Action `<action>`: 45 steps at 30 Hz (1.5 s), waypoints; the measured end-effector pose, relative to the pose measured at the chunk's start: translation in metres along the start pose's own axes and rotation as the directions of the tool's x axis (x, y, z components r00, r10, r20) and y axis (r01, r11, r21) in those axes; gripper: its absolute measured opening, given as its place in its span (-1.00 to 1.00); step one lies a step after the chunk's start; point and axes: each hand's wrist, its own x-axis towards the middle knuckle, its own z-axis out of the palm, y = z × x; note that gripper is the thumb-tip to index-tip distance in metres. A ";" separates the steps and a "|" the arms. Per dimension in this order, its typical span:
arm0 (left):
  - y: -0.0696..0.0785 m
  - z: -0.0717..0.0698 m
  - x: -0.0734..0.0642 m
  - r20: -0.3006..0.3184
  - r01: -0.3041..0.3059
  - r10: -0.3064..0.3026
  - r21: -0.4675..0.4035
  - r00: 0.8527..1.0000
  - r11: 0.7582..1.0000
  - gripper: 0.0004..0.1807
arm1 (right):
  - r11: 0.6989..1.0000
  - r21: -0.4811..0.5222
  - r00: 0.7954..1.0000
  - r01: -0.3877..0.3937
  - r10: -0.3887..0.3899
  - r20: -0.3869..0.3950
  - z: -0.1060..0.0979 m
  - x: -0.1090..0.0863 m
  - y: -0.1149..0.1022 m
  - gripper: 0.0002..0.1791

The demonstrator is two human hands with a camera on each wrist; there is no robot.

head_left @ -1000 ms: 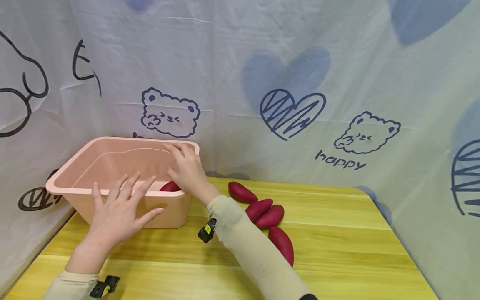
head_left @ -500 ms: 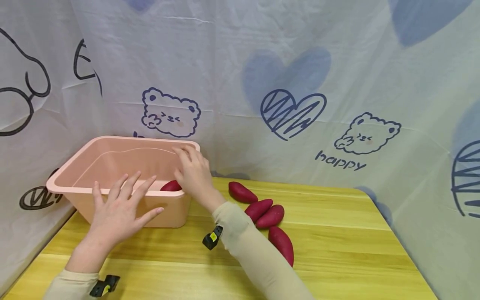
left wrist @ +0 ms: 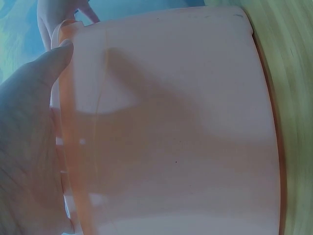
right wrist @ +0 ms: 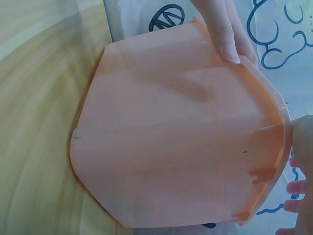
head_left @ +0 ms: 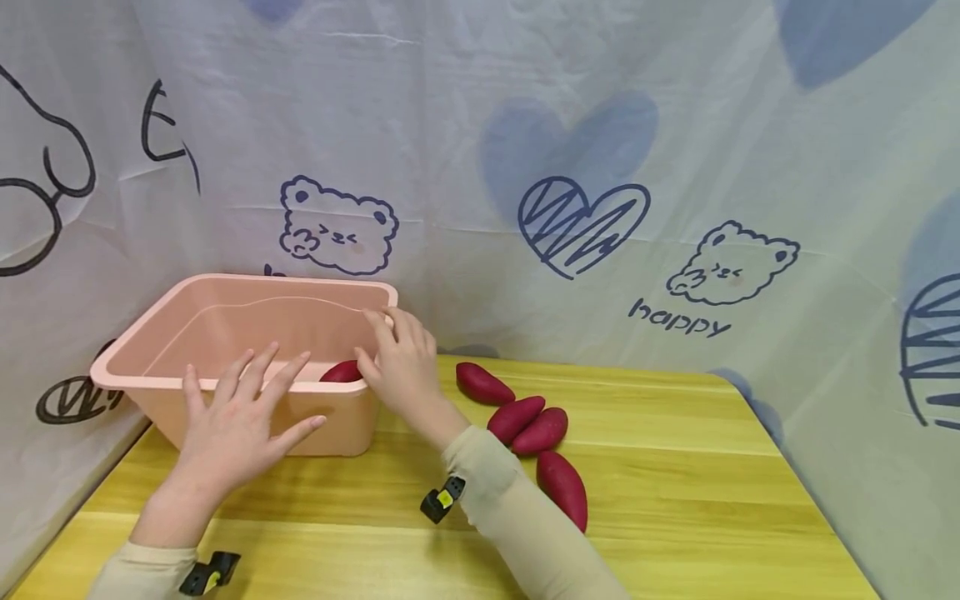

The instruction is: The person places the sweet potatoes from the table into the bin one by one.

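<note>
A pink plastic basin (head_left: 292,417) stands at the left of the table, with a purple sweet potato (head_left: 342,372) visible inside near its front right corner. My left hand (head_left: 232,417) lies over the basin's front rim, fingers spread and the thumb pointing right. In the left wrist view that thumb (left wrist: 61,56) lies along the rim. My right hand (head_left: 405,358) is at the right rim, its fingers slightly bent over the edge and nothing in its grasp. The right wrist view shows its fingers (right wrist: 296,188) beyond the rim.
Several sweet potatoes lie to the right of the basin: one (head_left: 483,383) at the back, two side by side, including this sweet potato (head_left: 542,431), and another (head_left: 562,490) nearer, beside the right sleeve (head_left: 525,508). A printed curtain (head_left: 465,167) hangs behind the wooden table (head_left: 690,475).
My right hand has drawn back to the right, from over the basin's inside to its right rim. The left hand keeps its place, and the sweet potatoes lie as before.
</note>
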 end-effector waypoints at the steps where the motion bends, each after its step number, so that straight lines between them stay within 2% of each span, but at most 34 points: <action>1: 0.000 0.000 0.000 -0.001 -0.001 0.001 -0.001 1.000 1.000 -0.07 | 1.000 0.006 1.000 0.007 -0.007 -0.004 -0.001 -0.002 0.001 -0.46; 7: 0.001 0.000 0.002 -0.001 0.001 -0.001 -0.005 1.000 1.000 -0.07 | 0.999 0.020 0.999 0.045 -0.045 0.002 -0.005 -0.014 0.007 -0.48; 11: 0.001 0.000 0.002 0.002 0.004 -0.004 -0.005 1.000 1.000 -0.07 | 0.999 0.036 0.999 0.034 -0.035 0.027 -0.009 -0.023 0.012 -0.48; 26: 0.000 0.000 0.000 -0.007 0.006 -0.006 -0.007 1.000 1.000 -0.07 | 1.000 -0.019 0.993 -0.002 0.004 0.116 -0.035 -0.048 0.028 -0.38; 36: -0.001 0.000 0.000 -0.001 -0.001 0.001 -0.009 1.000 1.000 -0.07 | 0.999 -0.023 0.989 0.038 -0.035 0.143 -0.054 -0.070 0.042 -0.38; 45: -0.001 0.000 0.000 -0.006 -0.003 0.003 -0.011 1.000 1.000 -0.08 | 0.999 -0.030 0.980 0.012 -0.006 0.199 -0.061 -0.092 0.057 -0.35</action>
